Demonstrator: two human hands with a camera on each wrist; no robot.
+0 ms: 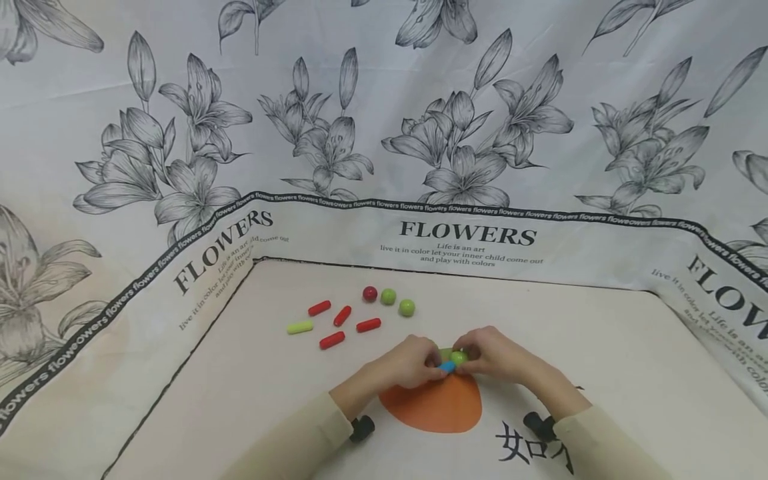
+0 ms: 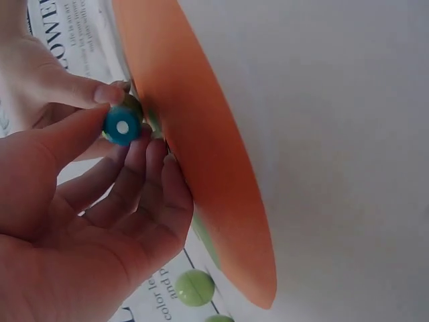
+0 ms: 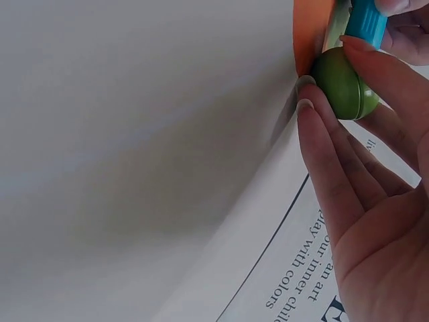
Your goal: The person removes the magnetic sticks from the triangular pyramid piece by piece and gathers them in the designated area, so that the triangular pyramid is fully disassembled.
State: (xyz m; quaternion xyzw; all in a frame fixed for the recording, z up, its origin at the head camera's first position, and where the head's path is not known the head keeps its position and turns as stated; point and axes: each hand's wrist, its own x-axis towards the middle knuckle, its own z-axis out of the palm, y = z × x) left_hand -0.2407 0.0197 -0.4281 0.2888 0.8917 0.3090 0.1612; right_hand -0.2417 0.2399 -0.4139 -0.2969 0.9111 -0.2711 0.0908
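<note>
My left hand (image 1: 414, 361) pinches a short blue ribbed rod (image 1: 447, 367) between thumb and fingers. A pale spot marks the rod's end (image 2: 122, 127) in the left wrist view. Opposite it, my right hand (image 1: 493, 355) holds a shiny green ball (image 1: 459, 359) between thumb and fingertips. Ball and rod meet end to end in the right wrist view, the ball (image 3: 338, 84) just below the rod (image 3: 366, 24). Both hands are close together over the upper edge of an orange printed shape (image 1: 438, 405) on the tablecloth.
Beyond my left hand lie several red rods (image 1: 332, 340) and a yellow-green rod (image 1: 300, 327). A dark red ball (image 1: 369, 294) and two green balls (image 1: 407, 307) sit farther back. Flower-printed cloth walls (image 1: 468, 233) surround the table (image 1: 270, 413).
</note>
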